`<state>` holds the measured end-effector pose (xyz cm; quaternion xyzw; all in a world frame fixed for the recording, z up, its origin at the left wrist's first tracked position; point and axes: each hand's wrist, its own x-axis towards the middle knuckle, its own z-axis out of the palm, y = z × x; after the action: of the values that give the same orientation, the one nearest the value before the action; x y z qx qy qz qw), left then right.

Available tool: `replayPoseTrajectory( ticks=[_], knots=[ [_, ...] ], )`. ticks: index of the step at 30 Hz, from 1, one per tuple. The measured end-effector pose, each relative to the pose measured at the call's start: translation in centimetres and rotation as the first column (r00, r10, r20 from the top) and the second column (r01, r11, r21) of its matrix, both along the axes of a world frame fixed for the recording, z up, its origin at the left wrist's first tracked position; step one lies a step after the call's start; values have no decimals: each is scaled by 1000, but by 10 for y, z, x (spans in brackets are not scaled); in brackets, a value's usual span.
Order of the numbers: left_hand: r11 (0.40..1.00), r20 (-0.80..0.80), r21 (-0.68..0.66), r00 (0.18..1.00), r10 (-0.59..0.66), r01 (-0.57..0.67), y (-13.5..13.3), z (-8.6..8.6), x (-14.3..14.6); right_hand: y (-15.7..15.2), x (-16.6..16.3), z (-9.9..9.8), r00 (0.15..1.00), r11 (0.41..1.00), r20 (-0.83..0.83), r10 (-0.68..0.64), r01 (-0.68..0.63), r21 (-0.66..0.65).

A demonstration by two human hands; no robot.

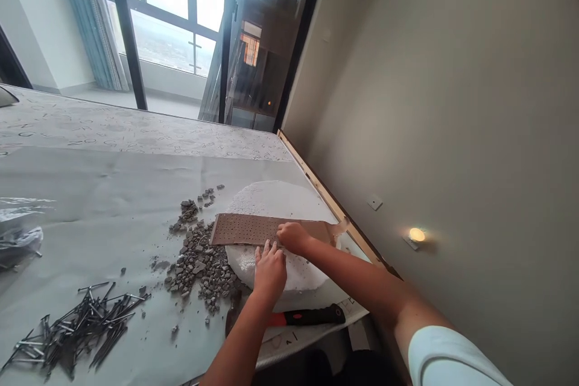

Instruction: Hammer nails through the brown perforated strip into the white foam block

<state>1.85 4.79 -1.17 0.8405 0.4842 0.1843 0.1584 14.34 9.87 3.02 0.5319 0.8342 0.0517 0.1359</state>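
A brown strip (pixel 248 229) dotted with rows of small holes lies across a round white foam block (pixel 271 196). My left hand (pixel 270 266) reaches to the strip's near edge, its fingers apart and their tips against it. Just right of it, my right hand (pixel 293 237) is closed over the strip, fingers pressed together; whatever they may pinch is hidden. Below the foam lies a hammer with a black and red handle (pixel 314 316), its head partly covered by my left forearm.
Grey broken stones (pixel 199 265) are heaped left of the foam. Many long nails (pixel 85 325) lie in a pile at the lower left, near a clear plastic bag (pixel 20 241). A grey sheet (pixel 122 193) covers the surface. A wall (pixel 443 108) with a lit lamp (pixel 417 234) bounds the right side.
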Motion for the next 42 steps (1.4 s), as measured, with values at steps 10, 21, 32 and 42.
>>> replayPoseTrajectory(
  ticks=[10, 21, 32, 42],
  knots=[
    [997, 17, -74, 1000, 20, -19, 1, 5, -2, 10, -12, -1, 986, 995, 133, 100, -97, -33],
    [989, -35, -108, 995, 93, -97, 4, 2, 5, 19, -3, 3, 986, 991, 94, 135, -134, -10],
    [989, -50, -67, 990, 131, -134, -2, 6, 4, 16, -1, -10, 994, 994, -1, 108, -108, 7],
    [986, 34, -114, 991, 128, -123, 1, 10, 1, 11, 13, 25, 983, 989, -109, 147, -145, 19]
  ],
)
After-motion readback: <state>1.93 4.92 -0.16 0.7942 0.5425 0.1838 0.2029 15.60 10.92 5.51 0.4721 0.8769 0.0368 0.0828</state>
